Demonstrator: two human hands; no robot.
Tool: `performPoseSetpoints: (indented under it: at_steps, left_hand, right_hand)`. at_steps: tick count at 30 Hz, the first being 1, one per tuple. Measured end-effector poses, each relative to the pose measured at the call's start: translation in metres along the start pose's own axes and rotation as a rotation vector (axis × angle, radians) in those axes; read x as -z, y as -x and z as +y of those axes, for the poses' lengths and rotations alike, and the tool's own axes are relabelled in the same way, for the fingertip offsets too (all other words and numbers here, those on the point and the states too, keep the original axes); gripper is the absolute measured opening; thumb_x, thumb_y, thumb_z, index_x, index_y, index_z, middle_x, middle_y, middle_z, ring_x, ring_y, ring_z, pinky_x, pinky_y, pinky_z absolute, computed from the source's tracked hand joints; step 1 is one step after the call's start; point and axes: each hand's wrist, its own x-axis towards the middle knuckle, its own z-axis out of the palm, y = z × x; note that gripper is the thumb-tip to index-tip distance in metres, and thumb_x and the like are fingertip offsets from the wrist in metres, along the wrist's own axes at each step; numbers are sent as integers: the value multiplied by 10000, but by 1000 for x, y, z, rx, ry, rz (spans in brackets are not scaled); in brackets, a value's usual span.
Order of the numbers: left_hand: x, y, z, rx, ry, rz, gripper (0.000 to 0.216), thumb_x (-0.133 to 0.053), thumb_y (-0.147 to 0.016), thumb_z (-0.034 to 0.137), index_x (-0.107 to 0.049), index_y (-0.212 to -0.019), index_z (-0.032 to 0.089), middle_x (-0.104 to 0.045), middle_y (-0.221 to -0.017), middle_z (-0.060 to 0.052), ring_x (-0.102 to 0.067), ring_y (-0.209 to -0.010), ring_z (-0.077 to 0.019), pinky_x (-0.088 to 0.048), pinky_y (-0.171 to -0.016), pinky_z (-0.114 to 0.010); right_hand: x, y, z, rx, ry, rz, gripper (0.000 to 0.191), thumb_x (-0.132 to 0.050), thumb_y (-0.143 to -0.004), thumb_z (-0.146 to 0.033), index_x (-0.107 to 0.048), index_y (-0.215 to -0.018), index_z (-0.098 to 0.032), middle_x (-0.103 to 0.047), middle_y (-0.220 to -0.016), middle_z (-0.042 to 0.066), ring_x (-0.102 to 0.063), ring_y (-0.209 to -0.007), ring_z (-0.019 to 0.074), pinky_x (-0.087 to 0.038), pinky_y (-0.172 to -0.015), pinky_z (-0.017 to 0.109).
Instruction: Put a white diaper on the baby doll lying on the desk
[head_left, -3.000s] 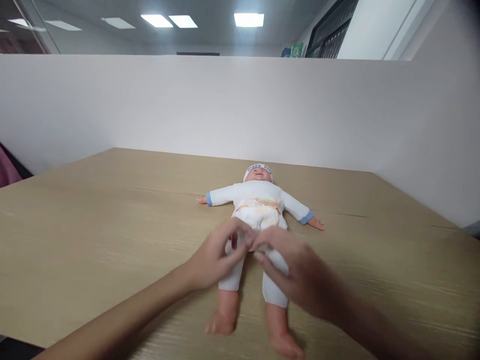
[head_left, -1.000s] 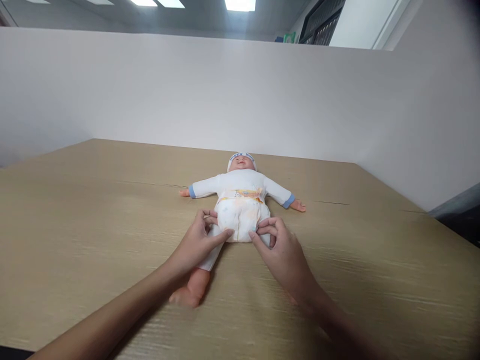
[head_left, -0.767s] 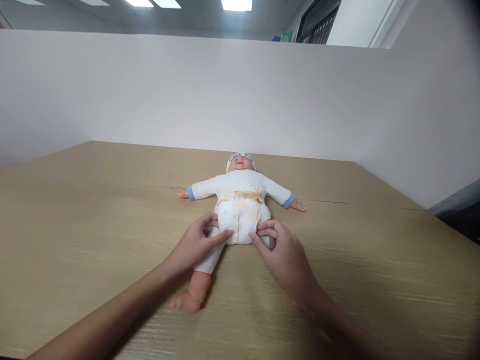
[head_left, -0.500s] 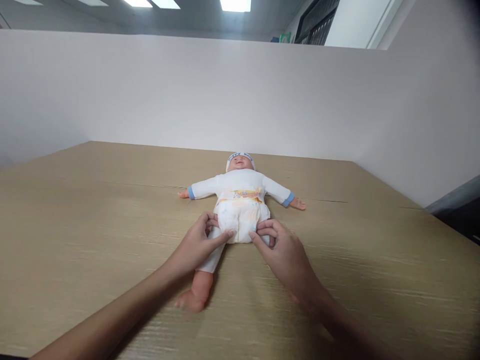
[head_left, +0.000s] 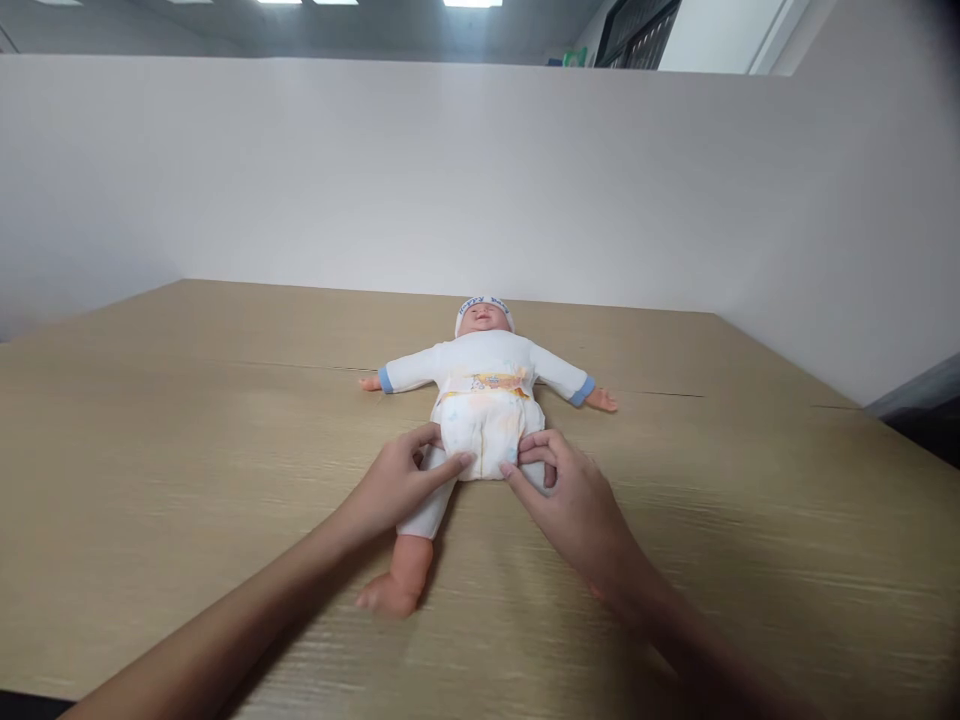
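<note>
The only lettering in view runs along the blue-edged band of the white cap [head_left: 484,303] on the doll [head_left: 484,385]. It is blue print, too small and blurred to read. The diaper [head_left: 481,435] carries a coloured printed strip at the waist, with no letters that can be made out.

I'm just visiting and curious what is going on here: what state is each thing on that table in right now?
baby doll: lying on its back, arms spread, cap on.
diaper: wrapped around the doll's hips, printed waistband across the belly.
left hand: fingers pinching the diaper's lower edge by the doll's leg.
right hand: fingers pinching the diaper's other lower edge, covering that leg.
table: wooden top bearing the doll.
</note>
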Motion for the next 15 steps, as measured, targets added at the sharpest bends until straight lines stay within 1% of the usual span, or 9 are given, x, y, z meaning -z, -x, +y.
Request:
performPoseSetpoints:
  at_steps: [2,6,11,13,15]
  left_hand:
    - [1,-4,-4,18,92,-11,414,-780,-898,586,-762,-1064,207,-750,-963,-40,-639,-866,-231,-455,-751,-334]
    - [2,-8,-8,92,305,-48,435,-849,-835,570,-773,-1032,190,-765,-969,-70,-664,-875,-233,-472,-718,-322]
    - [2,-8,-8,166,457,-72,455,-877,-812,576,-775,-1010,179,-777,-953,-92,-697,-882,-255,-517,-732,-346]
    - [1,-8,-8,183,512,-65,469,-859,-828,600,-771,-1014,178,-780,-965,-91,-698,-873,-250,-526,-739,-349]
    - [0,-9,-10,191,560,-47,480,-846,-839,618,-766,-1017,179,-781,-987,-86,-688,-854,-233,-524,-735,-339]
  right_hand:
    - [0,0,0,-6,11,4,213,-724,-921,-465,-693,-987,-265,-820,-966,17,-692,-861,254,-460,-796,387]
    - [2,-2,-2,-39,4,-16,225,-713,-935,-495,-743,-943,-273,-828,-926,11,-682,-789,249,-459,-789,395]
    - [4,-5,-5,-24,21,-62,246,-696,-933,-499,-769,-924,-265,-815,-917,36,-665,-863,273,-449,-795,397]
    - [5,-6,-5,-56,-17,-88,275,-706,-918,-525,-767,-941,-258,-806,-918,38,-655,-834,261,-452,-766,385]
    - [5,-8,-3,-120,-105,-119,303,-713,-910,-549,-753,-952,-252,-804,-920,33,-646,-771,235,-459,-723,367]
